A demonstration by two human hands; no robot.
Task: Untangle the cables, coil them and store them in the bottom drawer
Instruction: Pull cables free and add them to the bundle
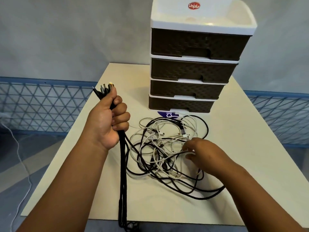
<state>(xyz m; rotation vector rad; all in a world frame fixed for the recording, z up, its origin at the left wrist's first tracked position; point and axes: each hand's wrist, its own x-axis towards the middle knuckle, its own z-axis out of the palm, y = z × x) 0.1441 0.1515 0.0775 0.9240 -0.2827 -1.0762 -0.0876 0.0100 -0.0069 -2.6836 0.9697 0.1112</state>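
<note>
Nearest the lens: black cables (122, 181) hanging taut below the left hand (109, 121), fist wrapped tight round the bundle, plugs poking out above the grip. Right of that grip, a tangle of cables (167, 148) on the table (234, 148); right hand (203, 153) resting in it, fingers loosely curled, pinching a white strand. Untangling step, apparently. Next: tracing one strand free. Bottom drawer (179, 106) beyond the pile, closed.
</note>
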